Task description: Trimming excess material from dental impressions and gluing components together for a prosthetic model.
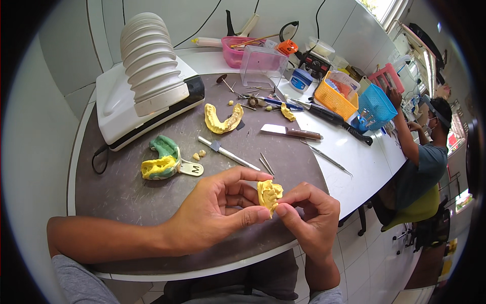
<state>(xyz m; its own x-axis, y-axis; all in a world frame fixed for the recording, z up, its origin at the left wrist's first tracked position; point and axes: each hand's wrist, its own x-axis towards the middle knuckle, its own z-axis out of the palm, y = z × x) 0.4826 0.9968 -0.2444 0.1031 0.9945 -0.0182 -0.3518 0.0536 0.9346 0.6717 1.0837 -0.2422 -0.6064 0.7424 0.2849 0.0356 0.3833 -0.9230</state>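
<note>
My left hand (202,215) holds a small, rough-edged yellow dental cast piece (269,195) between thumb and fingertips, above the bench's near edge. On its right side, my right hand (315,215) pinches the same piece with thumb and forefinger. Beyond my left hand lies an impression tray (191,168) filled with green and yellow material. Small tooth-coloured bits (199,154) sit beside it. Farther back rests a horseshoe-shaped yellow dental cast (217,125). A white rod (235,157) with a grey band and thin metal pins (266,164) lie just past my fingers.
A white machine with a ribbed hose (152,61) stands at back left. A knife (291,133), a pointed metal probe (329,159) and a black handpiece (329,116) lie to the right. Behind are pink, orange (334,99) and blue baskets (377,109). A co-worker (425,142) sits far right.
</note>
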